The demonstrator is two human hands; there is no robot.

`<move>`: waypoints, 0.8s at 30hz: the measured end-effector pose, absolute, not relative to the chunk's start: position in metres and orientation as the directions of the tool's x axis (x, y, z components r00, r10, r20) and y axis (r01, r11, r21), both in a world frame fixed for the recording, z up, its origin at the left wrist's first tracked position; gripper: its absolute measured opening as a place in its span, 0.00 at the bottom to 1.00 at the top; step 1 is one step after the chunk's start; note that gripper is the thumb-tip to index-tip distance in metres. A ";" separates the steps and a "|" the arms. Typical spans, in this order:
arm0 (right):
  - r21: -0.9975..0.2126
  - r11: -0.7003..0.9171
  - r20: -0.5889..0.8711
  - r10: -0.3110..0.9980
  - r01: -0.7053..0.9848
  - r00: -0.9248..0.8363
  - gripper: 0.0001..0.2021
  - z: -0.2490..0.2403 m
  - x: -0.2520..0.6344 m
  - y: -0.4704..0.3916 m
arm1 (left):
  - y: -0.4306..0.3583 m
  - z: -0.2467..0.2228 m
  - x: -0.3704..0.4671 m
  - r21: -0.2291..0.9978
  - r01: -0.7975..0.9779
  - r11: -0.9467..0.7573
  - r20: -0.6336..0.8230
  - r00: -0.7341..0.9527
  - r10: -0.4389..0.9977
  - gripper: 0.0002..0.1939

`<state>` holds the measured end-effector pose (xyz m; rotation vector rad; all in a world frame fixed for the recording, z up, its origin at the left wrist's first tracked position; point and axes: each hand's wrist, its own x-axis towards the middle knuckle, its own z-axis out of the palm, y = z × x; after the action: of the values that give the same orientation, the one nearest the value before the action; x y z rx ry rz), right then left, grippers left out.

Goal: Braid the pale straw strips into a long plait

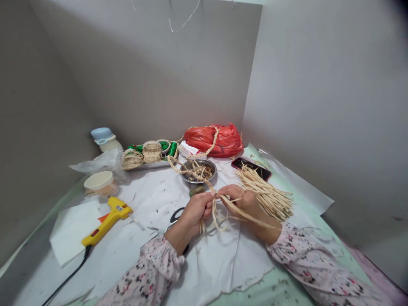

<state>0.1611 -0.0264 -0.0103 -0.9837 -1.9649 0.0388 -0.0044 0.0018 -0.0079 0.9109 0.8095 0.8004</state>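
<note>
Both hands meet near the middle of the paper-covered table, at the near end of a pale braided straw cord (pixel 202 179). My left hand (pixel 197 209) is closed, pinching the braid where its loose strands begin. Beside it, my right hand (pixel 242 205) is closed on the straw strands, with long ends trailing over its back and wrist. More loose strands (pixel 216 217) hang down between the hands. The braid runs back over a metal bowl (pixel 214 175) of straw scraps and up across a red plastic bag (pixel 228 142). A straw bundle (pixel 270 196) lies right of my right hand.
A yellow glue gun (pixel 106 222) with a black cord lies left, near a cup (pixel 99 182) and a clear plastic bag (pixel 105 163). Scissors (pixel 176 216) are partly under my left forearm. A phone (pixel 259 171) touches the bundle. A tray (pixel 156 164) holds straw coils and green thread.
</note>
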 end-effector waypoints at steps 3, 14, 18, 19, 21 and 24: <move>-0.308 0.715 0.696 0.619 0.628 -0.364 0.07 -0.018 0.160 -0.027 | 0.002 -0.008 -0.004 0.873 -0.275 0.402 -0.234 0.487 0.841 0.16; -0.307 0.703 0.650 0.647 0.642 -0.397 0.07 -0.016 0.154 -0.029 | 0.003 -0.010 -0.006 0.845 -0.325 0.424 -0.211 0.526 0.824 0.17; -0.313 0.703 0.635 0.655 0.639 -0.409 0.09 -0.017 0.154 -0.029 | 0.004 -0.011 -0.008 0.836 -0.323 0.443 -0.224 0.536 0.814 0.16; -0.306 0.707 0.641 0.648 0.638 -0.411 0.10 -0.018 0.154 -0.029 | 0.004 -0.011 -0.008 0.832 -0.326 0.449 -0.228 0.537 0.812 0.15; -0.279 0.722 0.659 0.624 0.633 -0.421 0.13 -0.020 0.155 -0.028 | 0.005 -0.010 -0.009 0.818 -0.333 0.469 -0.237 0.548 0.802 0.16; -0.229 0.739 0.674 0.590 0.634 -0.444 0.16 -0.022 0.155 -0.029 | 0.006 -0.009 -0.010 0.788 -0.339 0.514 -0.271 0.560 0.783 0.16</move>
<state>0.1554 -0.0291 -0.0219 -0.9183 -2.1634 -0.0733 -0.0096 0.0060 -0.0094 0.7494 0.6771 0.7395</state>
